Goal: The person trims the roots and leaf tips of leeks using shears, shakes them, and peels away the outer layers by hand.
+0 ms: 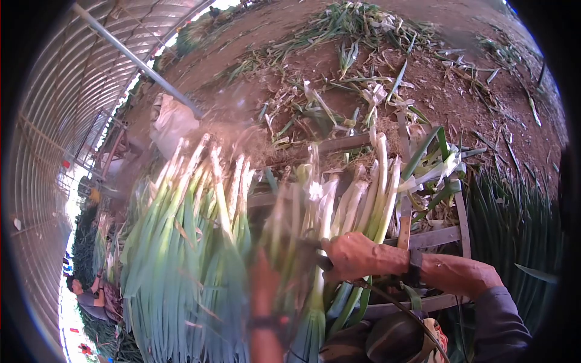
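Long green onions (pixel 193 242) lie side by side in a thick layer, their white ends and roots pointing away from me. My left hand (pixel 264 278) is over the stalks in the middle, smeared by motion so its fingers do not show clearly. Beside it, my right hand (pixel 357 254) is closed around a dark tool (pixel 324 262) that looks like an air gun, its tip toward the left hand. A thin dark hose (pixel 393 297) runs from below the right hand toward me. Just beyond the right hand are more white onion stems (pixel 381 181).
A wooden frame (pixel 433 238) holding peeled leaves stands at the right. More green onions (pixel 511 224) lie beyond it. Leaf scraps (pixel 363 24) litter the soil ahead. A pale sack (pixel 171 124) and metal pole (pixel 130 54) are at the left, with another person (pixel 94 299) farther off.
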`<act>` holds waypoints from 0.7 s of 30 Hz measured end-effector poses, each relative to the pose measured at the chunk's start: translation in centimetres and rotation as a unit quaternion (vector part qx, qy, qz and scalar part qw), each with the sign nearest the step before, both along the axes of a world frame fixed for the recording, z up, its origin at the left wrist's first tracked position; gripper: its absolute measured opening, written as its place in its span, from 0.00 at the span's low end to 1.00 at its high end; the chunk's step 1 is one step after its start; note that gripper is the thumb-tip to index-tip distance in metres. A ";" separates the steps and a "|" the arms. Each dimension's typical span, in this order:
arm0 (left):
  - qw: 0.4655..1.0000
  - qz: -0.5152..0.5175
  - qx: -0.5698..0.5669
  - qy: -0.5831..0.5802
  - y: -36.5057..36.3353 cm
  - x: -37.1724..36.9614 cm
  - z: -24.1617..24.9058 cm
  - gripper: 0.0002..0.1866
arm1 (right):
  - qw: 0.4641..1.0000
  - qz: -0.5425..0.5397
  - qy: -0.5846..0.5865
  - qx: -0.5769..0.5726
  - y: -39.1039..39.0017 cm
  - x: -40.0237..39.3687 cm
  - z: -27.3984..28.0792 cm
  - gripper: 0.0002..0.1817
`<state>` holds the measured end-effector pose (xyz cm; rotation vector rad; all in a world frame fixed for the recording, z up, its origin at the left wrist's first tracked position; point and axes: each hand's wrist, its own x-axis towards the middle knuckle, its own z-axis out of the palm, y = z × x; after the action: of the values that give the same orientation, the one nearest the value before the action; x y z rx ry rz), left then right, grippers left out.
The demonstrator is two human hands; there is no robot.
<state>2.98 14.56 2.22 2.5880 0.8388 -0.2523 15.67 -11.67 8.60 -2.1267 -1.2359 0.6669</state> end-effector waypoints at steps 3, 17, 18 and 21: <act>0.998 -0.046 -0.013 -0.027 0.2 0.5 -0.3 0.37 | 1.000 -0.018 0.019 0.005 0.1 0.9 0.2 0.27; 0.990 -0.079 0.080 -0.088 -1.3 1.7 -1.2 0.18 | 0.998 -0.041 0.034 -0.037 0.0 1.3 -1.7 0.24; 0.989 -0.083 0.083 -0.087 -1.2 1.7 -1.3 0.18 | 0.998 -0.046 0.028 -0.022 0.0 1.2 -1.4 0.24; 0.989 -0.086 0.103 -0.060 -1.5 1.5 -1.4 0.16 | 0.999 -0.051 0.006 -0.018 0.0 1.8 -1.2 0.25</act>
<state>4.51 13.09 0.80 2.8394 0.6272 -0.0591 17.44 -11.63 7.43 -2.1950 -1.1085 0.6604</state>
